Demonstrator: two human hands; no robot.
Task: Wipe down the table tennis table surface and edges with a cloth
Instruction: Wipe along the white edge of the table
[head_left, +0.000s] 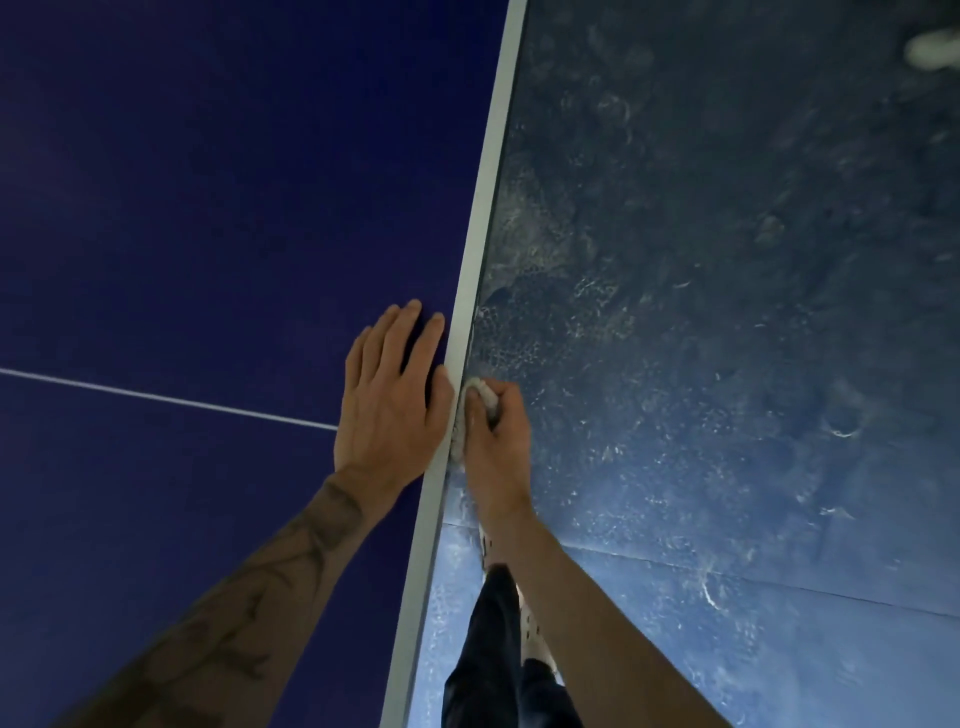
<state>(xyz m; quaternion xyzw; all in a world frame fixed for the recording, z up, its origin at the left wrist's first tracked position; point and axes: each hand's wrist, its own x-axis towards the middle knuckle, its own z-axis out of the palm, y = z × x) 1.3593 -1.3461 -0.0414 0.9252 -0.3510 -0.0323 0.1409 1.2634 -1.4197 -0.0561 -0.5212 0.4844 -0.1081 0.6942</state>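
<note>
Across the left half of view: dark blue table (208, 182), with a thin white line (156, 397) crossing it toward the left hand. To the right and lower down: scuffed blue floor (727, 312), marked with pale smears and one seam. Between the two: pale grey edge strip (483, 208), running straight from bottom of view to top, open run ahead of both hands. Noted dark trouser leg (488, 649) and light shoe (535, 634) just beside the edge, under the right forearm. Left hand (389, 405) laid flat on the table, fingers spread, thumb side touching the strip. Right hand (496, 447) off the side of the edge, fingers curled round white cloth (480, 395), pressing it against the edge face. Blurred white object (932, 49) on the floor at top right, not identifiable.
</note>
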